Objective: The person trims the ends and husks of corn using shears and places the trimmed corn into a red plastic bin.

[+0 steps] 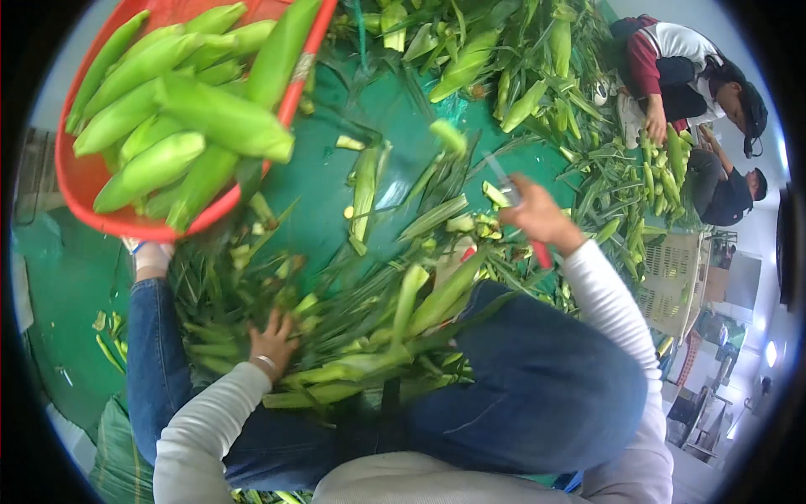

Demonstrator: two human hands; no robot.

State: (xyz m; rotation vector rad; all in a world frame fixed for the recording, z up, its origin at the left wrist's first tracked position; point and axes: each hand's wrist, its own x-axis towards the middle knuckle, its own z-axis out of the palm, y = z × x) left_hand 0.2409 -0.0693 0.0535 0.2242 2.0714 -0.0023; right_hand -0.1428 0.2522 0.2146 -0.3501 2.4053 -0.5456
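My right hand point(540, 217) is closed round the red handle of a knife point(501, 170), its blade pointing up and to the left. Below the blade lies a cut green corn piece point(495, 194). Beyond the blade tip is a blurred pale corn stub point(448, 136). My left hand point(273, 343) rests on the pile of green corn husks and leaves point(344, 336) between my legs. Its fingers are spread and somewhat blurred, and I see nothing held in them. Husks lie across my lap.
A red basket point(84, 210) full of corn ears point(201, 109) stands at the far left. Husks and leaves point(478, 50) cover much of the green floor point(327, 189). Two people point(680, 76) crouch by a corn heap point(667, 181) at the right, near a beige crate point(672, 260).
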